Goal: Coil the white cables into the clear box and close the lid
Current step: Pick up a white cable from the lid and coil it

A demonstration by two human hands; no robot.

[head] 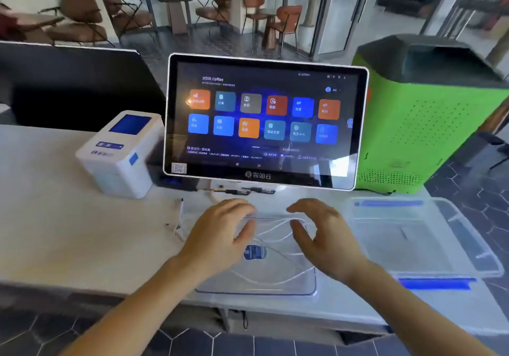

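Note:
A clear box (pixel 256 291) stands on the white counter in front of the touchscreen. White cables (pixel 275 231) lie looped inside it, next to a blue label (pixel 254 252). A stretch of white cable (pixel 179 218) trails over the box's left side onto the counter. My left hand (pixel 220 234) hovers over the box's left part with fingers relaxed and thumb spread. My right hand (pixel 322 234) hovers over the right part, fingers loosely curved, thumb pointing down. Neither hand visibly holds anything. The clear lid (pixel 468 245) with blue clips lies flat to the right of the box.
A touchscreen terminal (pixel 264 121) stands just behind the box. A white receipt printer (pixel 121 152) sits at the left. A green and black bin (pixel 429 113) stands at the right rear. The counter's front edge runs just below the box.

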